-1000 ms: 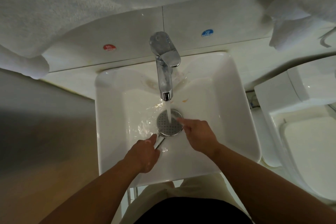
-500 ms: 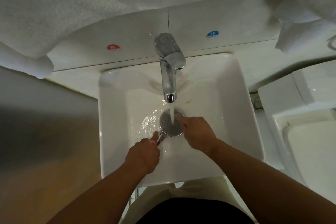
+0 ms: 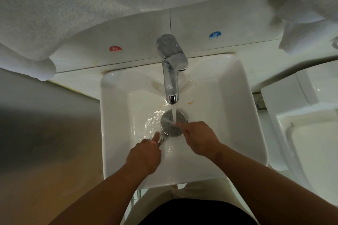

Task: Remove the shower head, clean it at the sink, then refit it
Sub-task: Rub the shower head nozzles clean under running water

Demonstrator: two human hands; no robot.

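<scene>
The round chrome shower head (image 3: pixel 181 118) lies face up in the white square sink (image 3: pixel 236 100), right under the chrome tap (image 3: pixel 171 71). Water runs from the spout onto its grey nozzle face. My left hand (image 3: pixel 144 155) grips the chrome handle at the head's lower left, most of which is hidden in my fist. My right hand (image 3: pixel 199 139) rests on the head's lower right edge, its forefinger stretched onto the wet face by the stream.
White towels (image 3: pixel 91 5) hang overhead across the top of the view. A red hot sticker (image 3: pixel 115 49) and a blue cold sticker (image 3: pixel 214 35) sit on the tiled wall. A white toilet (image 3: pixel 314 133) stands right of the sink; a grey wall is on the left.
The hands and the shower head have stayed in about the same spot under the stream. My right forefinger has slid a little across the face.
</scene>
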